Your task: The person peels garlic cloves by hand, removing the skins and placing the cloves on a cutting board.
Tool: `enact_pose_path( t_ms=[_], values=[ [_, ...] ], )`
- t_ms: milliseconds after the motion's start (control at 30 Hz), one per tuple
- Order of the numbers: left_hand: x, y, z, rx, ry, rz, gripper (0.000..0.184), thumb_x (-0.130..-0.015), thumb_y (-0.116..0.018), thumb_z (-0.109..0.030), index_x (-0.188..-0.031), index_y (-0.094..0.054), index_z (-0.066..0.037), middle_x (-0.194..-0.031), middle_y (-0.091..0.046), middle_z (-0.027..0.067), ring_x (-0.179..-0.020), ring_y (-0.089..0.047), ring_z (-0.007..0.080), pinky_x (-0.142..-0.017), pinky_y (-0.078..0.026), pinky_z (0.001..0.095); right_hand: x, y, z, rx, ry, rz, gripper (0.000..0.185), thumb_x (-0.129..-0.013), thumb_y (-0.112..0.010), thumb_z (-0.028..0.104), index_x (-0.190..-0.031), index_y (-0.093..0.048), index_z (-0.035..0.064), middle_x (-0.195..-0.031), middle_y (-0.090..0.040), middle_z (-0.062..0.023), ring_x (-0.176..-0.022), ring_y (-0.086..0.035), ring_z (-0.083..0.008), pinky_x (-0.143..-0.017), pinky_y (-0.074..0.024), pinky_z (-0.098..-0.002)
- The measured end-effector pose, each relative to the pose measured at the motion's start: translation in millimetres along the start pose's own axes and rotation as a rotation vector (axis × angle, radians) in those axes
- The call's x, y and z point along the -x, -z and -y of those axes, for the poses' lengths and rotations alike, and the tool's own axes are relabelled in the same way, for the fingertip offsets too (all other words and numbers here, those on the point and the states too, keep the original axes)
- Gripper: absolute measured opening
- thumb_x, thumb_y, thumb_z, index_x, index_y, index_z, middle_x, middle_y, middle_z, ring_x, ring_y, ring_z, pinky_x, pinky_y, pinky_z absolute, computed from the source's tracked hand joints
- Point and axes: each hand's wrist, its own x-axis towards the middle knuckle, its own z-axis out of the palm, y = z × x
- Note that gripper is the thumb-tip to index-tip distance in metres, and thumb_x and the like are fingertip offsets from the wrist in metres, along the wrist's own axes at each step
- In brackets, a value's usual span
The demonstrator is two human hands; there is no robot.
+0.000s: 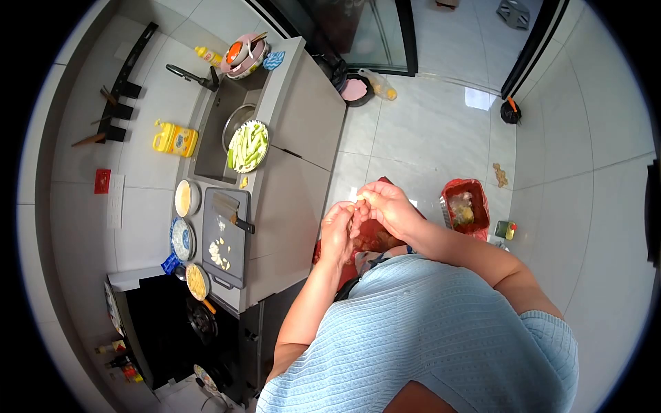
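Both hands meet in front of my body, above a red bag on the floor. My left hand is closed, its fingertips pinched together. My right hand is closed as well, with thumb and finger on a small pale piece between the two hands; it looks like a garlic clove, but is too small to be sure. To the left, a grey cutting board lies on the counter with a cleaver and chopped white pieces on it.
A plate of cut green vegetables stands by the sink. Bowls line the counter's back, near a black stove. A red-lined bin is on the floor at right. A glass door is ahead.
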Motion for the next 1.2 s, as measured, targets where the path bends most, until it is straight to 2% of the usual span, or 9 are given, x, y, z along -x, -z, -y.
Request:
enact_pose_path(
  t_ms=[233, 567, 667, 733, 867, 933, 1067, 1133, 1200],
  values=[
    [8, -8, -11, -0.401, -0.126, -0.075, 0.014, -0.088, -0.059, -0.009, -0.099, -0.062, 0.000, -0.072, -0.058, 0.0012, -0.057, -0.046, 0.0032, -0.046, -0.032, 0.0161, 1, -2, -4, 0.311, 0.015, -0.125, 0.012, -0.093, -0.049, 0.009, -0.096, -0.056, -0.0005, -0.079, -0.060, -0.0052, -0.066, -0.056, -0.0105, -0.062, -0.0479, -0.0235],
    [11, 7, -8, -0.489, -0.258, -0.068, 0.010, -0.089, -0.057, -0.008, -0.092, -0.063, -0.001, -0.073, -0.059, -0.0003, -0.056, -0.046, 0.0025, -0.047, -0.034, 0.0173, 3, -5, -15, 0.479, 0.106, -0.091, 0.010, -0.092, -0.052, 0.007, -0.095, -0.055, -0.0013, -0.081, -0.061, -0.0053, -0.067, -0.057, -0.0091, -0.061, -0.0490, -0.0225],
    [11, 12, -2, -0.685, -0.373, -0.132, 0.008, -0.089, -0.056, -0.006, -0.087, -0.062, -0.001, -0.072, -0.058, -0.0004, -0.058, -0.046, 0.0030, -0.049, -0.035, 0.0177, 4, -4, -20, 0.480, 0.113, -0.093, 0.010, -0.091, -0.051, 0.007, -0.093, -0.056, -0.0013, -0.081, -0.061, -0.0051, -0.064, -0.057, -0.0084, -0.060, -0.0505, -0.0231],
    [14, 7, -6, -0.945, -0.662, -0.138, 0.007, -0.087, -0.056, -0.005, -0.085, -0.061, 0.000, -0.070, -0.057, -0.0003, -0.056, -0.046, 0.0037, -0.049, -0.036, 0.0182, 5, -4, -21, 0.493, 0.129, -0.106, 0.010, -0.091, -0.051, 0.007, -0.092, -0.057, -0.0015, -0.080, -0.061, -0.0051, -0.064, -0.057, -0.0083, -0.060, -0.0507, -0.0230],
    [11, 14, -1, -0.779, -0.506, -0.133, 0.006, -0.086, -0.057, -0.004, -0.081, -0.060, -0.001, -0.068, -0.055, -0.0002, -0.056, -0.045, 0.0041, -0.050, -0.035, 0.0185, 4, -3, -21, 0.526, 0.122, -0.078, 0.010, -0.091, -0.051, 0.006, -0.091, -0.057, -0.0013, -0.078, -0.061, -0.0048, -0.064, -0.057, -0.0082, -0.060, -0.0506, -0.0233],
    [16, 4, -11, -0.184, -0.084, -0.125, 0.008, -0.085, -0.055, -0.002, -0.077, -0.058, -0.001, -0.067, -0.054, -0.0002, -0.057, -0.045, 0.0037, -0.050, -0.035, 0.0190, 4, -4, -20, 0.504, 0.166, -0.024, 0.010, -0.091, -0.050, 0.005, -0.089, -0.057, -0.0010, -0.077, -0.060, -0.0043, -0.065, -0.056, -0.0082, -0.061, -0.0503, -0.0236],
    [14, 5, -7, -0.004, 0.016, -0.063, 0.010, -0.084, -0.053, -0.001, -0.075, -0.056, -0.002, -0.066, -0.053, -0.0001, -0.057, -0.044, 0.0033, -0.050, -0.035, 0.0191, 5, -5, -19, 0.474, 0.158, -0.021, 0.010, -0.092, -0.046, 0.002, -0.093, -0.055, -0.0018, -0.078, -0.059, -0.0052, -0.066, -0.056, -0.0089, -0.062, -0.0485, -0.0236],
    [16, -4, 3, -0.648, -0.401, -0.269, 0.009, -0.084, -0.053, -0.001, -0.076, -0.057, -0.002, -0.066, -0.053, -0.0007, -0.056, -0.044, 0.0028, -0.049, -0.035, 0.0196, 4, -3, -23, 0.422, 0.147, -0.069, 0.011, -0.092, -0.047, 0.004, -0.091, -0.057, -0.0006, -0.077, -0.059, -0.0036, -0.063, -0.054, -0.0088, -0.060, -0.0488, -0.0232],
    [17, -6, 5, -0.780, -0.546, -0.254, 0.008, -0.083, -0.053, 0.000, -0.076, -0.057, -0.002, -0.067, -0.054, -0.0015, -0.058, -0.044, 0.0025, -0.050, -0.036, 0.0195, 3, 1, -20, 0.307, 0.064, -0.053, 0.011, -0.092, -0.047, 0.005, -0.091, -0.057, -0.0006, -0.078, -0.058, -0.0038, -0.064, -0.054, -0.0092, -0.060, -0.0484, -0.0232]
  ],
)
